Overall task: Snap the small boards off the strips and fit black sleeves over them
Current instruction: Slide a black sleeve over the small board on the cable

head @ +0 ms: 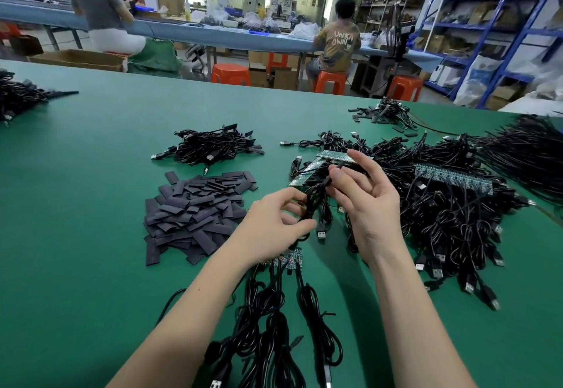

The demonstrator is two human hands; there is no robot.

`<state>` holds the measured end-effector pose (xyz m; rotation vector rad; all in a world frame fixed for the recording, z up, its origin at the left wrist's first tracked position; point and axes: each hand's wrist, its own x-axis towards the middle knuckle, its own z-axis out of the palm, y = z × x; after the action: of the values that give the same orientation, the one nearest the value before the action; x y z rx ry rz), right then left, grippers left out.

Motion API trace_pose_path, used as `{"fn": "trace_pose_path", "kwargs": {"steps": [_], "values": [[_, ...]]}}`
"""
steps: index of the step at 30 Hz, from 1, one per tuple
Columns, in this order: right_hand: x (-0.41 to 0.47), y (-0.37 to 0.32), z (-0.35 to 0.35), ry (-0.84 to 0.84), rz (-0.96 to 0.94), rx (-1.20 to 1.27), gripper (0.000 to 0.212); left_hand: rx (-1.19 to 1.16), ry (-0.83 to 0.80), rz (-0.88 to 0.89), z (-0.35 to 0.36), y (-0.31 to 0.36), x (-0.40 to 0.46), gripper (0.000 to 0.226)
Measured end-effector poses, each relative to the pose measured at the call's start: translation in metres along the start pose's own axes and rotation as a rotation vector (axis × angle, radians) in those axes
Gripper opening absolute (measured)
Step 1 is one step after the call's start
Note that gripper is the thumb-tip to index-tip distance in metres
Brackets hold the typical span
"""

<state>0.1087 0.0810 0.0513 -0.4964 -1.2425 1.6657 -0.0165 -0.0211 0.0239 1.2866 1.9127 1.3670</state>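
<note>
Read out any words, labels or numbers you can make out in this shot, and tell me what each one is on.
"UNKN OWN", in two lines, on the back of the seated person's brown T-shirt.
Markings on the board strips and the small boards near the left hand: too small to read.
Labels on shelf boxes: blurred.

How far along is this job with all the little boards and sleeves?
Early to middle, I'd guess. Done: a small heap of sleeved cables lies at the back. In hand: the right hand pinches a black sleeve while the left hand holds a looped cable. Left: a big pile of loose sleeves, board strips unsnapped on a large tangle of cables, and a short strip under the left wrist.
</note>
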Motion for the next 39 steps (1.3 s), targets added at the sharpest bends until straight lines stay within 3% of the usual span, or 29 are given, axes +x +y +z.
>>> {"fn": "trace_pose_path", "kwargs": {"steps": [9, 13, 25, 28, 32, 36, 39], "values": [[0.002, 0.014, -0.007, 0.178, 0.060, 0.117, 0.030, -0.309, -0.036, -0.091, -0.007, -0.005, 0.000, 0.029], [0.002, 0.022, -0.004, 0.225, 0.058, 0.086, 0.024, -0.263, -0.055, -0.086, -0.004, -0.007, -0.002, 0.012], [0.004, 0.027, -0.009, 0.232, 0.079, 0.047, 0.021, -0.164, -0.071, -0.105, -0.004, -0.010, 0.000, 0.014], [0.004, 0.031, -0.007, 0.247, 0.105, 0.107, 0.031, -0.132, -0.088, -0.122, -0.009, -0.008, 0.001, 0.018], [-0.001, 0.045, 0.003, 0.245, 0.148, 0.062, 0.043, -0.054, 0.080, -0.090, -0.023, -0.004, 0.007, 0.021], [-0.009, 0.061, 0.011, 0.157, 0.121, -0.182, 0.024, 0.057, 0.318, -0.015, -0.041, 0.001, 0.026, 0.025], [-0.009, 0.063, 0.013, 0.137, 0.117, -0.222, 0.013, 0.147, 0.488, 0.065, -0.059, 0.005, 0.054, 0.022]]}}
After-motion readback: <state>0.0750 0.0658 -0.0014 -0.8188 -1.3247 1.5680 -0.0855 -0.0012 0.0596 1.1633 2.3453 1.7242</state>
